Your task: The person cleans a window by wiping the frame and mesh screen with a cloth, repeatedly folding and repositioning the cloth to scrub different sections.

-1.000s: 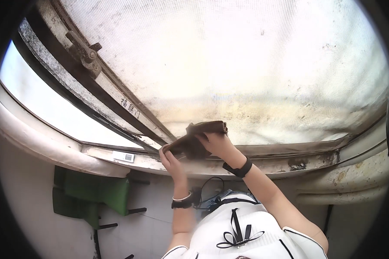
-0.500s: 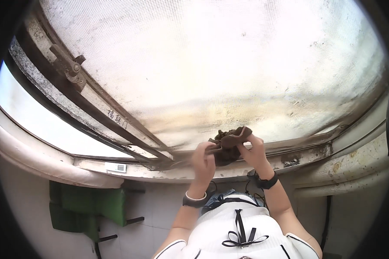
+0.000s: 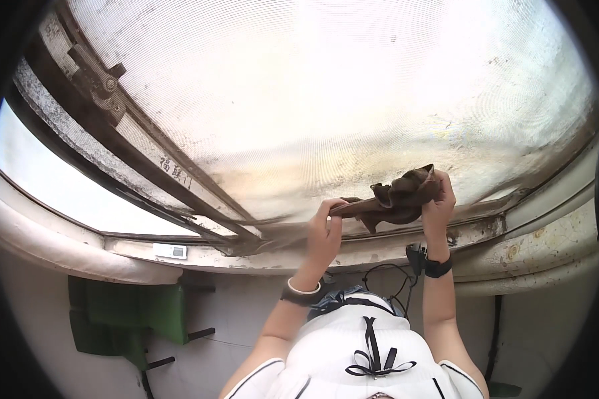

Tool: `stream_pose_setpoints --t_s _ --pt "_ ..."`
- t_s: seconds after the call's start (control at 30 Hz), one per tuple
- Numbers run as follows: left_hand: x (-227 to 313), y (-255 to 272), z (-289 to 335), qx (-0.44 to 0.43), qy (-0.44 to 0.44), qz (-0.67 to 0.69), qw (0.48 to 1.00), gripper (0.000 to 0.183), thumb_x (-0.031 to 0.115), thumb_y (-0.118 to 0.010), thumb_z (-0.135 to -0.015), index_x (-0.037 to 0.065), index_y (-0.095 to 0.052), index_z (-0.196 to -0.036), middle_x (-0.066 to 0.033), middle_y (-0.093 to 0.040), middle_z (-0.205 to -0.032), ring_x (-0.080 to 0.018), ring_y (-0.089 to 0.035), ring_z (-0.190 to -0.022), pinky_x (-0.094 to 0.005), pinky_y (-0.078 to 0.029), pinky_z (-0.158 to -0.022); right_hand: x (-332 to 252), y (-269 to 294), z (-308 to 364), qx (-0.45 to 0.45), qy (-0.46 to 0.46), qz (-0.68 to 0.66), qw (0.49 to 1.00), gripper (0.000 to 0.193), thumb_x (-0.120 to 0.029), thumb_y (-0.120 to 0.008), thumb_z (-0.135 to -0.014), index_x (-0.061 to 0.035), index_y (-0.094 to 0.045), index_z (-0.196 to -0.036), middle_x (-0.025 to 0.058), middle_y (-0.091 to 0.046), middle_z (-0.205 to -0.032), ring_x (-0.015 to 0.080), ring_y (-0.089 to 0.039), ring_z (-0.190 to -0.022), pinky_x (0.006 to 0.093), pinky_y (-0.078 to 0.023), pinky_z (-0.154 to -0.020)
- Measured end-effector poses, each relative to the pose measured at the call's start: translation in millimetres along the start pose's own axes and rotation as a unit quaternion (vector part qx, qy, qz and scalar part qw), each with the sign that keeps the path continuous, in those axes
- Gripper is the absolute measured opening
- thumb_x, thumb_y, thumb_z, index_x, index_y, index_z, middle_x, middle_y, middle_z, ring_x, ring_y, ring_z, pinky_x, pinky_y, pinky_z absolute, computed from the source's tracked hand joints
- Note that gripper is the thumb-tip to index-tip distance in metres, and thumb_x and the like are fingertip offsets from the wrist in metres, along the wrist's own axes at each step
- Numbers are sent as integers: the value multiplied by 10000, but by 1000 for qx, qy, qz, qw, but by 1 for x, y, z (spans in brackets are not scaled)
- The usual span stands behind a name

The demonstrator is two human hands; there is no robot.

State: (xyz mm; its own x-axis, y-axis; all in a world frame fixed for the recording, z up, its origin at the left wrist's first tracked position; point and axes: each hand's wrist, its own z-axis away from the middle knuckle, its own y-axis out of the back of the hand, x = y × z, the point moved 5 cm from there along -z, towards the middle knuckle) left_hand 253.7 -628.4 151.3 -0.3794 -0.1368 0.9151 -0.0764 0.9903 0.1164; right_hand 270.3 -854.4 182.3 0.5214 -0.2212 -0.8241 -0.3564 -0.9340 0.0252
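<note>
Soft, dark-brown crumpled cloth (image 3: 400, 199) is up in front of the big whitish, dirt-specked mesh screen (image 3: 353, 100), above the narrow off-white, stained window sill (image 3: 279, 259), w/ L hand (image 3: 325, 229) pinching its narrow, flatter end btwn thumb & fingers and R hand (image 3: 439, 203) closed on the bunched end, tho some R fingertips are hidden, so can't tell their exact hold. To handle it well, prob. best to keep both pinches firm, ease the hands apart w/ even tension so folds open, & keep loose flaps off the grubby mesh.
</note>
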Motion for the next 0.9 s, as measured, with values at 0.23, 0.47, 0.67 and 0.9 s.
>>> stream_pose_setpoints --t_s 0.23,0.47,0.67,0.9 --pt "-5 79 26 189 37 -50 980 211 63 -352 -837 -10 -527 -930 -56 -563 -842 -113 -504 -778 -230 -404 -732 -27 -109 15 -96 69 37 992 159 38 -611 -743 21 -541 -884 119 -615 -665 184 -646 -629 244 -480 -575" --pt "-9 112 46 280 34 -35 959 212 133 -338 -907 -3 -498 -937 -64 -524 -846 -135 -480 -796 -249 -388 -752 -33 -184 59 -315 110 23 943 197 6 -612 -742 2 -535 -923 150 -601 -718 310 -610 -646 323 -473 -567" --pt "-8 78 29 113 -6 -52 992 190 142 -359 -927 7 -491 -908 -59 -534 -803 -132 -500 -752 -249 -408 -704 -10 -154 84 -296 -104 -125 941 120 -2 -558 -820 -15 -480 -909 46 -579 -735 66 -518 -626 199 -406 -547" --pt "47 -11 -1 -199 -153 -61 966 112 -28 -506 -766 25 -545 -856 -124 -574 -731 -270 -559 -682 -347 -440 -617 -23 -2 52 -24 -83 26 996 107 -25 -595 -804 -26 -488 -802 -11 -486 -596 8 -404 -535 170 -316 -466"
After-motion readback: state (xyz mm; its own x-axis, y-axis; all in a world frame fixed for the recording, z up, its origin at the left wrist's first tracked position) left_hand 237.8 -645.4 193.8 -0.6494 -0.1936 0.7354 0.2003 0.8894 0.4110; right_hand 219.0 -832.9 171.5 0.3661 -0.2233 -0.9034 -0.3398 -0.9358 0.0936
